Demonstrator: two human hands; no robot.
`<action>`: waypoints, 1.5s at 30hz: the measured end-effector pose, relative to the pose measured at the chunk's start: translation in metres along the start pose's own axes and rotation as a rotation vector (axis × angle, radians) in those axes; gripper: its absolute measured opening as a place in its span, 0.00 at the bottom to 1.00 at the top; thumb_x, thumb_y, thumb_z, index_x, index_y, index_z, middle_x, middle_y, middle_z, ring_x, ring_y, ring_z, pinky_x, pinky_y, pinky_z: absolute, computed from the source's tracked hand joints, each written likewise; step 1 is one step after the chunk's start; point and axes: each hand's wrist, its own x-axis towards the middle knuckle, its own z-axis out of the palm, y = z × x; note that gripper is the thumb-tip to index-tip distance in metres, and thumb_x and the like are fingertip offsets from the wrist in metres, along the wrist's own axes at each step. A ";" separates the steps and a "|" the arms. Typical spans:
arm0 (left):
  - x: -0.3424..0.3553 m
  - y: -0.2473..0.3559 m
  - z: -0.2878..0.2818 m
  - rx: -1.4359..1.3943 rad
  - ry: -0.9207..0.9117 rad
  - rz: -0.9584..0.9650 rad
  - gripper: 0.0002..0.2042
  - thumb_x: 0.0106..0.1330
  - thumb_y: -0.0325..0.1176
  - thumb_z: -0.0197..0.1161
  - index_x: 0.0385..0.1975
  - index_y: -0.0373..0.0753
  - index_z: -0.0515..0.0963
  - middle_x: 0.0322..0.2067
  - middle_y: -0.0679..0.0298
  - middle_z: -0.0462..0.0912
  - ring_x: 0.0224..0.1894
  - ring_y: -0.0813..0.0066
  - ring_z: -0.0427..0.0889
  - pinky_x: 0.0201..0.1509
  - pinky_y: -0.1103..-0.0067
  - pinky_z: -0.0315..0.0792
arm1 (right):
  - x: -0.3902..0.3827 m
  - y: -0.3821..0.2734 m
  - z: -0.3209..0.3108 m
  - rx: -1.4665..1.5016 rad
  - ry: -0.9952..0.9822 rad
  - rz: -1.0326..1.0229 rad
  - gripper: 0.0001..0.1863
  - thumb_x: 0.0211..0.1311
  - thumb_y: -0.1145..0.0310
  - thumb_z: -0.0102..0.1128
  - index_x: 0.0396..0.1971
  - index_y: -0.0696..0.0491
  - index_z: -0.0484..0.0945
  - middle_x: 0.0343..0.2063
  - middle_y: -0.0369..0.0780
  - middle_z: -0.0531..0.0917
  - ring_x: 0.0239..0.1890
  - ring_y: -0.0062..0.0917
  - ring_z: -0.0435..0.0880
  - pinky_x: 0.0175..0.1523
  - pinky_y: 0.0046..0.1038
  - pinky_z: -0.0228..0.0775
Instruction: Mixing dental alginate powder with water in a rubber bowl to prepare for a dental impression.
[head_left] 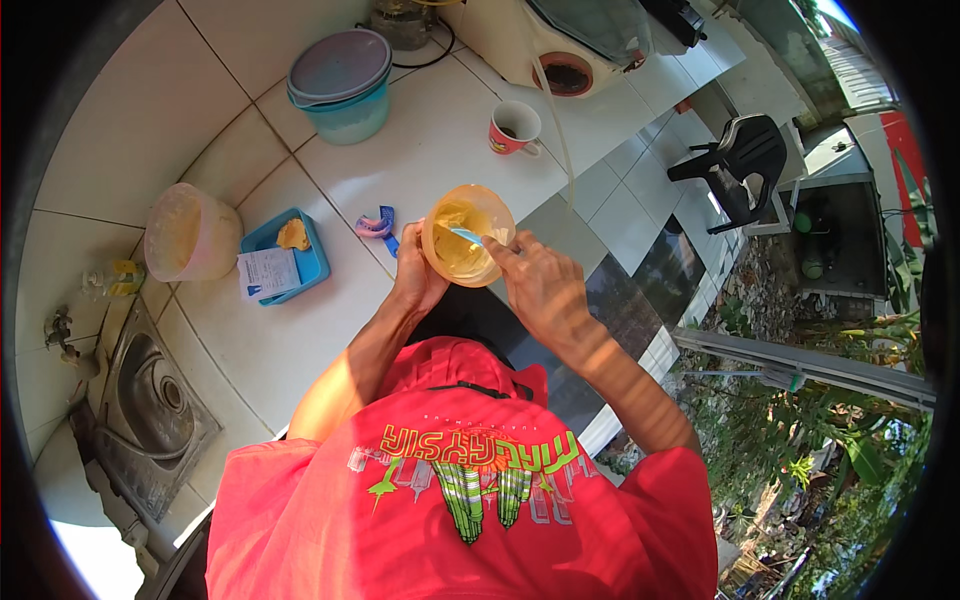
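My left hand (412, 274) grips the left side of a translucent orange bowl (503, 213), held in front of my chest. Thick yellow paste (458, 262) coats its inside. In my right hand (548, 292) is a light-blue spatula (466, 235), its blade dipping into the paste. My fingers partly hide the spatula's handle. Just left of the bowl, on the white tiled counter (335, 215), lies a blue and pink piece shaped like a dental impression tray (376, 224).
Further left stand a blue tray (318, 265) with a card and a yellowish lump, a pale tub (185, 235), a small bottle (122, 280) and a metal sink (150, 400). Behind are a lidded turquoise container (350, 118) and a mug (514, 130). A black chair (745, 165) stands right.
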 end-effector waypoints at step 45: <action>-0.017 0.019 0.007 -0.219 0.091 0.014 0.19 0.72 0.44 0.42 0.51 0.38 0.72 0.49 0.58 0.79 0.51 0.63 0.79 0.58 0.62 0.74 | 0.017 -0.010 -0.014 -0.111 -0.278 -0.346 0.15 0.59 0.74 0.56 0.47 0.54 0.79 0.37 0.42 0.77 0.31 0.36 0.84 0.35 0.37 0.77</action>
